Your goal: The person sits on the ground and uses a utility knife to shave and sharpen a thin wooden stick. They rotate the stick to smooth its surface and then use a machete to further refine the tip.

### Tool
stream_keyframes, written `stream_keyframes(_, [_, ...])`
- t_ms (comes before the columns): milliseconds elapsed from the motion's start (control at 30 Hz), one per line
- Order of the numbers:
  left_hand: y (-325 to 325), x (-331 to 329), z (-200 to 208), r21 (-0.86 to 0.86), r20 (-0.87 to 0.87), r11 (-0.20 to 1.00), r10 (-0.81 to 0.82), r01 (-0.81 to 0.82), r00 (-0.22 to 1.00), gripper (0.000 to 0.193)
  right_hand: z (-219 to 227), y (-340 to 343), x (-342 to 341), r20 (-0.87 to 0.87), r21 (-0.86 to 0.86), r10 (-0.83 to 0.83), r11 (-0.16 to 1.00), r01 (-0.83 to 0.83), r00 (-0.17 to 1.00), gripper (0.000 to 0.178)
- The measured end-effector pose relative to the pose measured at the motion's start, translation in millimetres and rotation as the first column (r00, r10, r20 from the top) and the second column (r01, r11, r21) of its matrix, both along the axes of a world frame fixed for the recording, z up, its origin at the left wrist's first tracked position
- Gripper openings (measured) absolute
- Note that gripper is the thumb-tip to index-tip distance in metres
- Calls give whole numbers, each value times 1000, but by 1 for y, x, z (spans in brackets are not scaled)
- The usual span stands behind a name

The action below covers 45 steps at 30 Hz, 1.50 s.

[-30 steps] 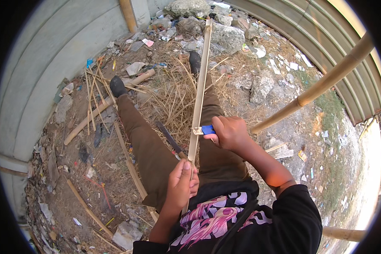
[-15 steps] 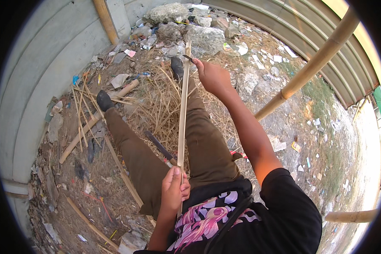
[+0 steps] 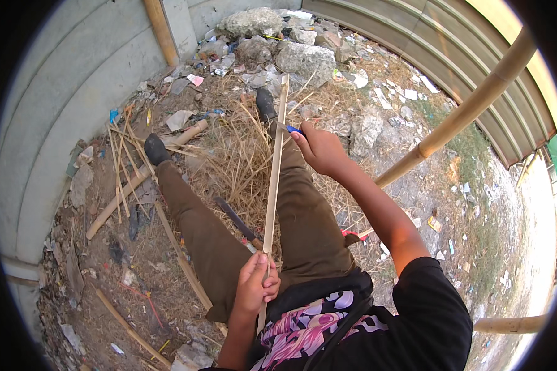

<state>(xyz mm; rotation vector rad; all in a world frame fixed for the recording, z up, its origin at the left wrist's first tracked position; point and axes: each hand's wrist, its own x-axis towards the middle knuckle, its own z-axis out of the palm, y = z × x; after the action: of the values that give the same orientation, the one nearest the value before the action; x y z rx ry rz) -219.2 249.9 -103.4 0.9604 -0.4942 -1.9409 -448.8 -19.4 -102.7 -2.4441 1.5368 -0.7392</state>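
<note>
Clamping a long, flat, pale bamboo strip (image 3: pixel 275 179) above the brown-trousered legs (image 3: pixel 309 235), the left hand (image 3: pixel 254 284) grips its near part; the right hand (image 3: pixel 320 148), closed on a blue-handled knife (image 3: pixel 294 130), is beside its far part. Straw-coloured shavings (image 3: pixel 238 167) litter grey-brown dirt ground (image 3: pixel 182 297), edged by a grey concrete wall (image 3: pixel 80 105) and ribbed metal fence (image 3: pixel 433 49), both well apart from the hands, while a round tan bamboo pole (image 3: pixel 464 114) slants near the right forearm (image 3: pixel 377 198).

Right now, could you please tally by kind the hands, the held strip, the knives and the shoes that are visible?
Hands: 2 (left hand, right hand)
Held strips: 1 (pale strip)
Knives: 2 (blue-handled knife, dark-bladed knife)
Shoes: 2 (left shoe, right shoe)
Total: 7
</note>
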Motion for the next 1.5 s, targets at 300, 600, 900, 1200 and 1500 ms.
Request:
stream_keyframes(300, [10,2,-6,3,-18,995,-97,97,995,35,-7,-47,-21,-306,-456,-99,888,-55,947,48])
stream_keyframes(600, [12,10,-11,17,-251,991,-125,133,960,35,-24,-84,-23,789,529,-494,849,5,366,55])
stream_keyframes(900, [-10,22,-32,8,-288,999,48,-48,956,35,-61,40,45,785,411,-163,859,-306,598,37])
stream_keyframes(1200, [-9,19,-33,-8,-159,988,150,-153,976,37,-72,139,80,408,277,206,900,-336,889,17])
stream_keyframes(1500, [-6,7,-25,-49,184,988,154,-147,971,40,-66,150,90,107,37,226,972,-231,968,25])
